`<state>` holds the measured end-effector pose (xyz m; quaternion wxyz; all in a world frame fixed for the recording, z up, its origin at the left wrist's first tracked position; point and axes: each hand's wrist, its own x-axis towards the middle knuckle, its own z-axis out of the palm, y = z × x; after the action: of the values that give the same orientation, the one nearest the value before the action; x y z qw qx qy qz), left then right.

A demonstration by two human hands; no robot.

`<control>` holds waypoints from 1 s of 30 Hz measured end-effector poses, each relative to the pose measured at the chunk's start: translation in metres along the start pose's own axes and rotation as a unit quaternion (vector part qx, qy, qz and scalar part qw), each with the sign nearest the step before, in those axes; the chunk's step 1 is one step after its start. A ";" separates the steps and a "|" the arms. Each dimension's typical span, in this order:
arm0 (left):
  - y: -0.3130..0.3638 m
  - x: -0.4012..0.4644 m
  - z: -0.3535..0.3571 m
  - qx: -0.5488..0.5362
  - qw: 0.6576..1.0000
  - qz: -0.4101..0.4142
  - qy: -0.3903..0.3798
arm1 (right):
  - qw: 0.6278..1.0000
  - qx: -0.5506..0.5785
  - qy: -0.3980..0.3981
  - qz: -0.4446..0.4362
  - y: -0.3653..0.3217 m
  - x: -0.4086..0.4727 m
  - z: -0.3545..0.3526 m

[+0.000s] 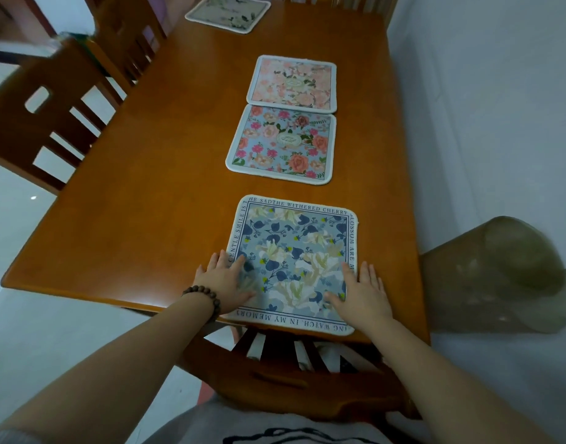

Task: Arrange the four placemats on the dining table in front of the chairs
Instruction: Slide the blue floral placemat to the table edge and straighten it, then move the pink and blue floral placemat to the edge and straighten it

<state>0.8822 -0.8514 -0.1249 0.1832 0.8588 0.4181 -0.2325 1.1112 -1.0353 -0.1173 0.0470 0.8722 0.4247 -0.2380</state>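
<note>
While both my palms lie flat on the blue lily placemat (294, 261), fingers spread and gripping nothing, it sits square at the near edge of the dining table (147, 193), directly above the back of the chair (291, 373) I am leaning over. My left hand (225, 280) presses its near-left corner and my right hand (365, 293) its near-right corner, so the mat lies under and just ahead of my fingers, its lettered border running parallel to the table edge and its near hem slightly overhanging that edge. What matters for the next move, I judge, is what lies straight ahead: the rose placemat (283, 144) sits further up the table's centre line, apart from the mat under my hands, with the peach placemat (293, 83) touching its far edge. Neither faces a chair; the side chairs (48, 123) stand off to my left, so those two would have to travel leftward, across the table's short axis. My left hand is on that side, though both mats are about equally ahead of either hand. The pale placemat (229, 12) lies at the far end, slightly turned, near the far left chair. I reckon this near mat is settled and two remain to place.
</note>
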 end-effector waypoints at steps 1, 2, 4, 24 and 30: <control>0.001 -0.001 -0.003 -0.012 1.000 -0.006 0.014 | 1.000 0.000 0.004 -0.008 -0.002 0.004 -0.005; 0.002 -0.001 -0.007 -0.019 0.999 -0.012 0.025 | 1.000 0.001 0.005 -0.017 -0.006 0.008 -0.009; 0.000 -0.004 -0.015 -0.023 0.999 -0.026 0.039 | 0.999 0.009 0.009 -0.040 -0.016 0.017 -0.020; -0.161 -0.128 -0.016 -0.156 0.922 -0.286 0.209 | 0.950 -0.072 0.025 -0.301 -0.263 0.039 -0.034; -0.247 -0.145 0.017 -0.165 0.908 -0.309 0.230 | 0.945 -0.110 0.020 -0.307 -0.359 0.022 0.001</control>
<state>0.6010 -0.8074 -0.0886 0.1401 0.6739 0.7254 -0.0014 0.8487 -0.7919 -0.0857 0.0593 0.6933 0.6965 -0.1753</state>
